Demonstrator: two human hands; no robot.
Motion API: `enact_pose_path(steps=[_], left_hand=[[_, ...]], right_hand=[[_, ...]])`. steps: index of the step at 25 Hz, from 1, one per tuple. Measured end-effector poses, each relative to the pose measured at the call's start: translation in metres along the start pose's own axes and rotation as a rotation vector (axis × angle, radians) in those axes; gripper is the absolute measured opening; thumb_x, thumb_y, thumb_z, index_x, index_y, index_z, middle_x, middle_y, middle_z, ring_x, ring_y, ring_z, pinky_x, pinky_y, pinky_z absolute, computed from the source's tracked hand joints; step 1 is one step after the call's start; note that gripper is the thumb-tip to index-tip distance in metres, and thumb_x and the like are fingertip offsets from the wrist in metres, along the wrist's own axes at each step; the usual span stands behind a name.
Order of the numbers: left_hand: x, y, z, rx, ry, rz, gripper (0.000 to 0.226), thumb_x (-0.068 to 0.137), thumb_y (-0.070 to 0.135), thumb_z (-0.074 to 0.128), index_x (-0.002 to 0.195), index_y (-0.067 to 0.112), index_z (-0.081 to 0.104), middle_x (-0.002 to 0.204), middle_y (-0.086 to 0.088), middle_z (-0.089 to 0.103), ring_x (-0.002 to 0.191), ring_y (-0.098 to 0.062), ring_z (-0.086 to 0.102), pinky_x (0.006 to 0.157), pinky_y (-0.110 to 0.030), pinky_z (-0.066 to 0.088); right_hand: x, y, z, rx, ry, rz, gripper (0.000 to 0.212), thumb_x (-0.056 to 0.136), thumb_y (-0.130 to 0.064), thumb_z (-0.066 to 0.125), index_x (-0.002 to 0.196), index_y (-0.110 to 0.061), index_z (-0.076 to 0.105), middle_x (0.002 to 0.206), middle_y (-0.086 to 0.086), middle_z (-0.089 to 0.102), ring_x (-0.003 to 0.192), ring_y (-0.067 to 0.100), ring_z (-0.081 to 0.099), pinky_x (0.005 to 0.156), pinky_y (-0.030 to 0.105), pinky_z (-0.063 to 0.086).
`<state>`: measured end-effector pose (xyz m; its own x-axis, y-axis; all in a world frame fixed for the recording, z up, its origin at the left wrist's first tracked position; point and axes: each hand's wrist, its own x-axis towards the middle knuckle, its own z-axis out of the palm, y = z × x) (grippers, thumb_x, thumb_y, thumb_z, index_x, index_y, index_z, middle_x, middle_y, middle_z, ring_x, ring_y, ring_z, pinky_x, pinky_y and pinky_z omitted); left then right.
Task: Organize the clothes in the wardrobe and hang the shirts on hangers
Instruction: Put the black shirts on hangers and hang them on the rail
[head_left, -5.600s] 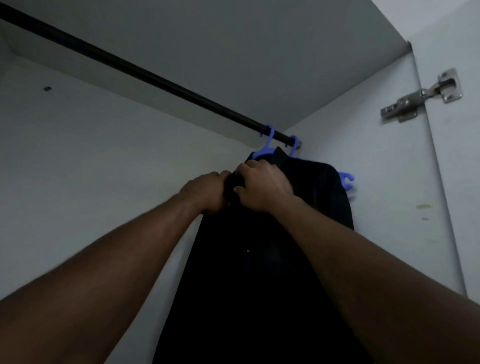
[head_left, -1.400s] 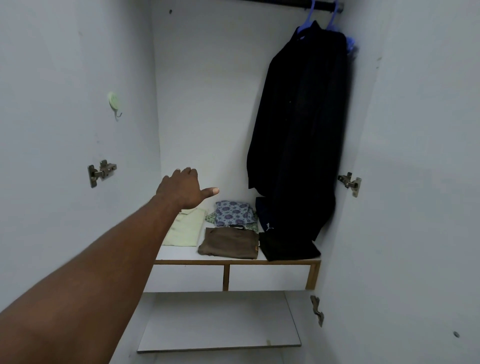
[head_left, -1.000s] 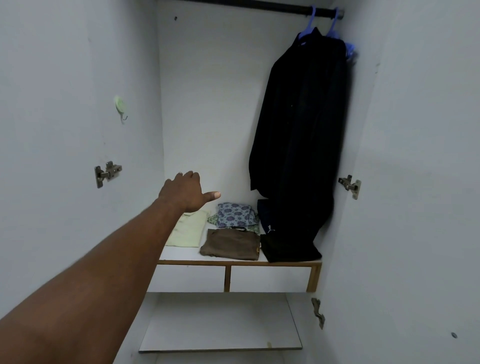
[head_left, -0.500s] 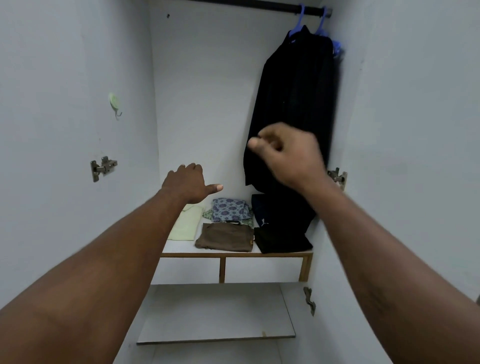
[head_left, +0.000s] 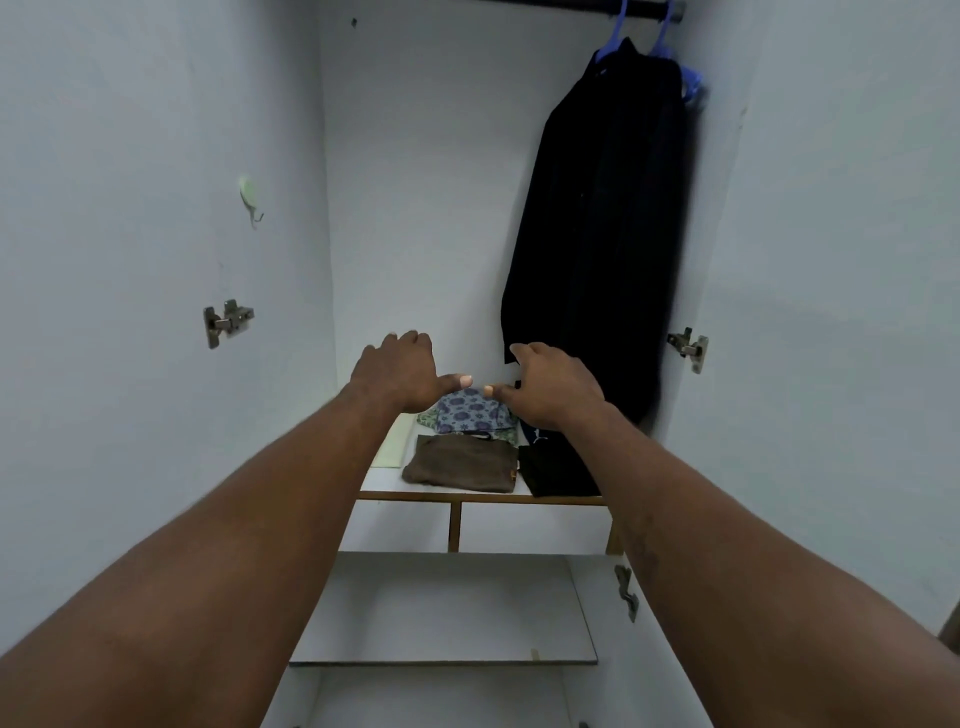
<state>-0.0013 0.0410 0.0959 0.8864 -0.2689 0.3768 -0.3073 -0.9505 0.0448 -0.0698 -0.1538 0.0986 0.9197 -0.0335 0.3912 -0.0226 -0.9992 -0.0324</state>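
On the upper shelf (head_left: 382, 484): folded brown garment (head_left: 460, 462), patterned cloth (head_left: 470, 413), black piece (head_left: 558, 470), pale green piece (head_left: 394, 448) | dark shirt (head_left: 597, 234) hangs on blue hanger (head_left: 614, 32) from rod (head_left: 571, 4), right corner | left grip (head_left: 397, 371) and right grip (head_left: 556, 387) hover above the folds, fingers apart, holding nothing, thumbs nearly meeting

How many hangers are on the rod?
2, both blue, at the right end of the rod: the left hanger and the right hanger, under the black garment. More may hide off-frame.
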Motion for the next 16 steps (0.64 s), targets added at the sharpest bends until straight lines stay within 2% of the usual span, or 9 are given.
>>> enact_pose_path(steps=[4,6,8,10,11,13,15,16], left_hand=[[-0.007,-0.007,0.007,-0.010,0.005,-0.013,0.099,0.086,0.085,0.041,0.150,0.010,0.039,0.155,-0.010,0.045,0.139,-0.031,0.044,0.107,-0.052,0.042],[-0.015,-0.017,0.017,-0.041,-0.009,-0.023,0.100,0.085,0.085,0.041,0.151,0.009,0.038,0.156,-0.011,0.044,0.140,-0.031,0.043,0.108,-0.052,0.042],[-0.030,-0.034,0.034,-0.131,-0.021,-0.058,0.099,0.086,0.083,0.046,0.152,0.010,0.039,0.156,-0.012,0.044,0.140,-0.032,0.045,0.109,-0.050,0.042],[-0.059,-0.055,0.067,-0.239,-0.104,-0.135,0.094,0.086,0.078,0.053,0.154,0.013,0.039,0.157,-0.013,0.046,0.140,-0.032,0.047,0.110,-0.045,0.042],[-0.080,-0.069,0.090,-0.277,-0.172,-0.183,0.092,0.087,0.075,0.056,0.155,0.015,0.037,0.157,-0.013,0.045,0.141,-0.032,0.046,0.110,-0.044,0.041],[-0.135,-0.094,0.143,-0.384,-0.305,-0.363,0.087,0.091,0.070,0.058,0.156,0.015,0.038,0.157,-0.012,0.046,0.142,-0.032,0.046,0.112,-0.043,0.040],[-0.201,-0.119,0.202,-0.481,-0.431,-0.594,0.070,0.094,0.064,0.059,0.137,0.009,0.060,0.141,-0.013,0.062,0.128,-0.029,0.060,0.105,-0.038,0.047],[-0.235,-0.129,0.230,-0.523,-0.486,-0.700,0.063,0.094,0.064,0.058,0.120,0.008,0.070,0.124,-0.012,0.072,0.115,-0.027,0.069,0.096,-0.035,0.052]], right_hand=[[0.002,0.006,0.011,0.042,0.023,0.006,0.085,0.092,-0.072,0.053,0.157,-0.019,0.037,0.160,0.007,0.043,0.143,0.030,0.044,0.111,0.046,0.045],[-0.007,0.019,0.025,0.104,0.040,0.021,0.079,0.093,-0.070,0.054,0.152,-0.019,0.044,0.153,0.007,0.050,0.137,0.030,0.049,0.107,0.046,0.048],[-0.026,0.039,0.049,0.214,0.061,0.061,0.062,0.092,-0.065,0.058,0.134,-0.019,0.058,0.130,0.007,0.064,0.116,0.027,0.060,0.092,0.041,0.054],[-0.056,0.063,0.090,0.332,-0.008,0.153,0.046,0.092,-0.061,0.061,0.112,-0.019,0.062,0.103,0.003,0.067,0.095,0.025,0.063,0.076,0.035,0.051],[-0.078,0.075,0.116,0.365,-0.081,0.205,0.043,0.094,-0.061,0.060,0.108,-0.020,0.062,0.100,0.001,0.067,0.094,0.024,0.064,0.076,0.034,0.050],[-0.136,0.103,0.176,0.368,-0.224,0.327,0.041,0.098,-0.061,0.053,0.105,-0.021,0.063,0.105,-0.001,0.067,0.101,0.022,0.066,0.085,0.033,0.049],[-0.201,0.134,0.236,0.282,-0.372,0.441,0.042,0.099,-0.064,0.046,0.100,-0.026,0.062,0.112,-0.001,0.068,0.113,0.020,0.065,0.094,0.033,0.047],[-0.234,0.148,0.258,0.240,-0.421,0.483,0.045,0.099,-0.067,0.045,0.109,-0.027,0.063,0.124,0.000,0.068,0.122,0.019,0.063,0.100,0.032,0.044]])
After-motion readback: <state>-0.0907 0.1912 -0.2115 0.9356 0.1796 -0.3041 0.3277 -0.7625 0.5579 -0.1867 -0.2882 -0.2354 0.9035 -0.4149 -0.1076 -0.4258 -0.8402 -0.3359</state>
